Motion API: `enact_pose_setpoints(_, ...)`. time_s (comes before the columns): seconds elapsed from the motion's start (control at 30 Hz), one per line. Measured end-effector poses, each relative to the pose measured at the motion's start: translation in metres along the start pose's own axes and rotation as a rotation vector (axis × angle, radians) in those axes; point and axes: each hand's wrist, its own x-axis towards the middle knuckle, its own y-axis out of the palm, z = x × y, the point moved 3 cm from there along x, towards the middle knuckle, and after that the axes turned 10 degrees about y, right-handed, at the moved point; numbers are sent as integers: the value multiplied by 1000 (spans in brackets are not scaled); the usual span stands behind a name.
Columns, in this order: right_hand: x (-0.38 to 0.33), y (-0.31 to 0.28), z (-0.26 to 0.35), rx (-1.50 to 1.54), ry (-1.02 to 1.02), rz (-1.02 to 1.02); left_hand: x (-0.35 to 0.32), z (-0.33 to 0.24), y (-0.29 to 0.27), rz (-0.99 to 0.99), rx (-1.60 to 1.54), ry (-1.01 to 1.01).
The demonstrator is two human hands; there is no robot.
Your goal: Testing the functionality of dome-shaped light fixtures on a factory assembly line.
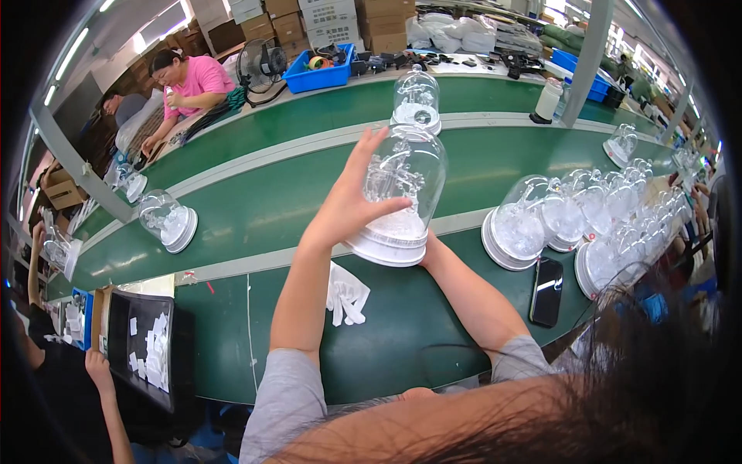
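The left grip (pixel 348 199) clasps the clear dome (pixel 430 172) over the green counter (pixel 402 348). The right grip (pixel 430 252) is mostly hidden beside the white base (pixel 386 251), its hold impossible to tell

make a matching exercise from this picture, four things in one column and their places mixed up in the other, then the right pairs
Things
1. phone
2. white glove
3. left hand
4. blue bin

Places
A. on the table between the forearms
B. beside the fan
C. right of both forearms
D. at a clear dome's side

Pairs: 1-C, 2-A, 3-D, 4-B
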Motion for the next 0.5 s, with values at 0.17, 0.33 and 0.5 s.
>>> enact_pose_setpoints(0.17, 0, -10, 3, -25, -2, -25, 3, 6, 5, -35, -80, -13)
enact_pose_setpoints(0.33, 2, 0, -1, 56, -40, -34, 2, 8, 0, -51, -221, -94)
enact_pose_setpoints(0.5, -3, -2, 4, 86, -29, -50, 5, 13, 5, -59, -291, -115)
